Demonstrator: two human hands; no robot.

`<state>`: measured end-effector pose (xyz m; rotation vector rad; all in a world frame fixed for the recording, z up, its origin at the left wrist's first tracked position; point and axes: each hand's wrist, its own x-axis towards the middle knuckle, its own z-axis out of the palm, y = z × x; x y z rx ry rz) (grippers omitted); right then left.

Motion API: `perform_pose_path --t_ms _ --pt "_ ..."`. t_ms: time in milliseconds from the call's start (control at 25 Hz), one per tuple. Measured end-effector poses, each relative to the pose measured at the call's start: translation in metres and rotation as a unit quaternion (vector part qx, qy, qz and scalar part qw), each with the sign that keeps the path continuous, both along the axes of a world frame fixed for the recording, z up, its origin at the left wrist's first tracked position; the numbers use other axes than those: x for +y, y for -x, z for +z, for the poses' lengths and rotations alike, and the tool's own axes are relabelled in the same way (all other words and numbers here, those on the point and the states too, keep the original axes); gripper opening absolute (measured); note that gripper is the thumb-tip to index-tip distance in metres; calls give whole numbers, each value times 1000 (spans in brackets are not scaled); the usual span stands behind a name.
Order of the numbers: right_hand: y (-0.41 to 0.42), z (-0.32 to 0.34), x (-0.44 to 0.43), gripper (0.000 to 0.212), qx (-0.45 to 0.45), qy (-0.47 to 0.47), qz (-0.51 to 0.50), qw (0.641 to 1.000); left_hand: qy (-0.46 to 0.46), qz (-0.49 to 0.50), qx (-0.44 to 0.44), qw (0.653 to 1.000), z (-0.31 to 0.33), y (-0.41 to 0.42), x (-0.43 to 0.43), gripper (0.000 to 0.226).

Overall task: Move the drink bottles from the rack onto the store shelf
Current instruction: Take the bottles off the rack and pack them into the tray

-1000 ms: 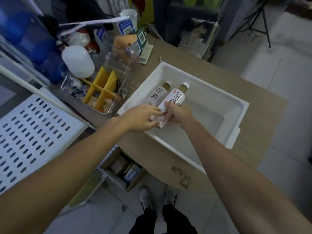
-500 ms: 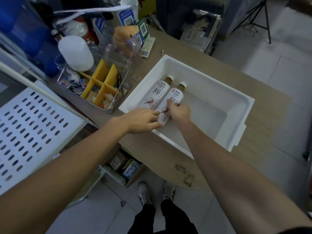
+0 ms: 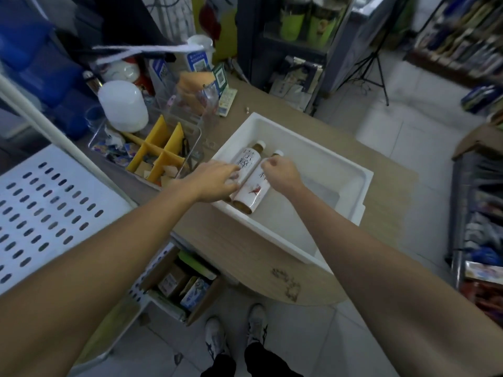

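Two white-labelled drink bottles with white caps lie side by side in a white plastic bin (image 3: pixel 364 174) on the wooden counter. My left hand (image 3: pixel 215 180) reaches in from the left, and its fingers curl over the lower half of the left bottle (image 3: pixel 249 158). My right hand (image 3: pixel 281 174) is curled on the upper part of the right bottle (image 3: pixel 251 190), just below the cap; that bottle's brown base points toward me. The white perforated shelf (image 3: pixel 40 205) is at the left.
A clear organiser with yellow dividers (image 3: pixel 160 156) and a white jar (image 3: pixel 122 104) crowd the counter left of the bin. An open cardboard box (image 3: pixel 185 284) sits on the floor under the counter. A tripod (image 3: pixel 377 63) stands on the tiled floor at the back right.
My right hand slid from the right bottle's lower body up toward its neck. My left hand moved forward onto the left bottle. The view shifted slightly.
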<state>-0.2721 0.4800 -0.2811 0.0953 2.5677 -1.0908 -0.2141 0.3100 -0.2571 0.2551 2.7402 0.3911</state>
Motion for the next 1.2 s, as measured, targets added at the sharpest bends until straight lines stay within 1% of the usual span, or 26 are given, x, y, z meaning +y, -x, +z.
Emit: perform_pose_path --t_ms 40,80,120,200,280,400,600,760,920,1000,1120,1200 --pt "-1 15 -4 31 51 -78 62 994 3 3 4 1000 11 2 -5 52" --pt "-1 29 -9 34 89 -138 118 979 5 7 11 1000 24 3 -11 53" --pt "-2 45 -14 36 114 -180 169 962 4 11 20 1000 38 4 -17 52" --pt "-3 76 -26 40 128 -228 247 933 -11 17 40 999 68 5 -27 46" --pt "-3 104 -37 41 127 -251 286 916 -43 32 53 997 98 2 -37 39" --pt "-3 141 -50 36 131 -233 309 913 -61 43 58 996 132 -10 -56 33" --pt "-10 194 -69 34 172 -198 356 897 -28 77 77 994 181 -40 -81 29" --pt "-21 231 -89 34 226 -200 389 870 -4 116 105 988 221 -74 -91 28" --pt "-42 268 -111 27 266 -161 436 845 35 183 125 975 264 -112 -105 27" --pt "-53 281 -122 28 287 -148 459 828 65 216 133 965 285 -133 -105 29" --pt "-75 299 -141 34 296 -127 496 806 87 257 124 954 305 -167 -101 31" --pt "-95 311 -153 33 315 -115 529 779 86 289 113 947 313 -193 -100 32"
